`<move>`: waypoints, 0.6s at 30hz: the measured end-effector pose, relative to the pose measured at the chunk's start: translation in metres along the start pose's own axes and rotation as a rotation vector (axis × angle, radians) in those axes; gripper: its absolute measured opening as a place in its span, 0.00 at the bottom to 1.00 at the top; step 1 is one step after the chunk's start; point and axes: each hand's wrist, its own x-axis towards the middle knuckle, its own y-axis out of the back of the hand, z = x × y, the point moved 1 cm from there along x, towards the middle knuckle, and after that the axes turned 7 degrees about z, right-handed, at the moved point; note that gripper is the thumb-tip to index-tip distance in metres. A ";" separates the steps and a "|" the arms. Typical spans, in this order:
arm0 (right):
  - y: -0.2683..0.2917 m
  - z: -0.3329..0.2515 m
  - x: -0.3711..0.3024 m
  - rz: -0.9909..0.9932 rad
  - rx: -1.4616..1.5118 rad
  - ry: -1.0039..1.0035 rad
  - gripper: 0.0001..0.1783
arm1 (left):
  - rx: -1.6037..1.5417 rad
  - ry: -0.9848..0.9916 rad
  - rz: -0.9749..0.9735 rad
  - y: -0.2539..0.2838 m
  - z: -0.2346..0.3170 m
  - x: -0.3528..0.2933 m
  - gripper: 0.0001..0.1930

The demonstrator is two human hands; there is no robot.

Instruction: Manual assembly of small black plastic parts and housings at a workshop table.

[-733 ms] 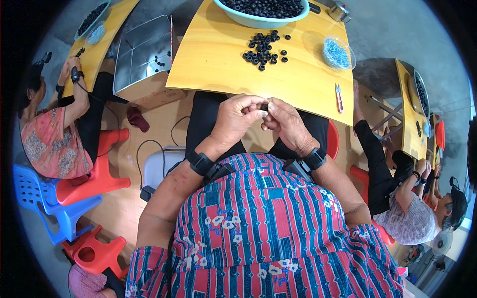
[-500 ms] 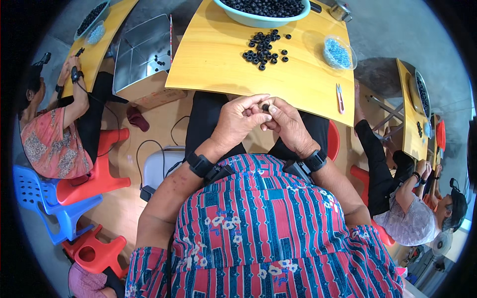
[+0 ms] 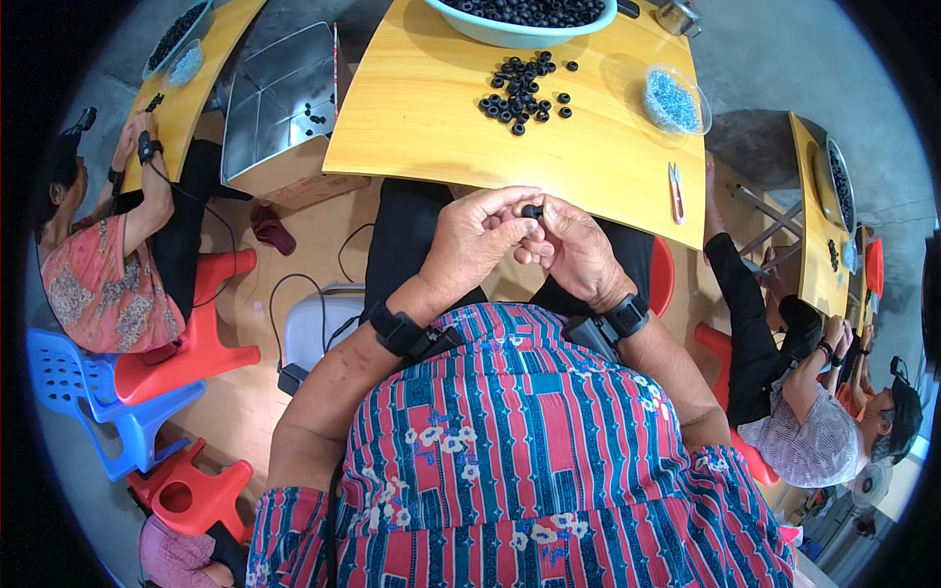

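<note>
Just in front of the table's near edge, my left hand (image 3: 469, 240) and my right hand (image 3: 580, 253) meet over my lap. A small black ring-shaped piece (image 3: 531, 211) is pinched between them, both thumbs close to it. Fingers partly cover the piece, so its far side is hidden. Beyond my hands, several like black ring-shaped pieces (image 3: 521, 86) lie loose on the yellow table (image 3: 412, 118). Farther back stands a pale green basin (image 3: 524, 37) heaped with more of them.
A clear bowl (image 3: 706, 116) of small blue pieces sits at the table's right. Near it lie thread snips (image 3: 676, 193); a metal cup (image 3: 676, 18) stands behind. An open box (image 3: 284, 174) is on the left. Co-workers sit at tables on both sides.
The black piece has risen slightly and shows more between my fingertips. My right hand has shifted a little to the right; my left hand has hardly moved.
</note>
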 end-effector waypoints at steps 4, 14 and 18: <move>-0.001 0.000 0.000 0.003 0.012 0.003 0.20 | 0.237 -0.161 0.075 0.002 0.001 0.002 0.13; 0.003 0.000 0.002 0.027 0.014 -0.040 0.18 | 0.253 -0.224 0.157 0.003 0.008 0.000 0.09; 0.000 -0.002 0.002 0.023 0.008 -0.050 0.17 | 0.243 -0.300 0.191 0.002 0.008 0.001 0.09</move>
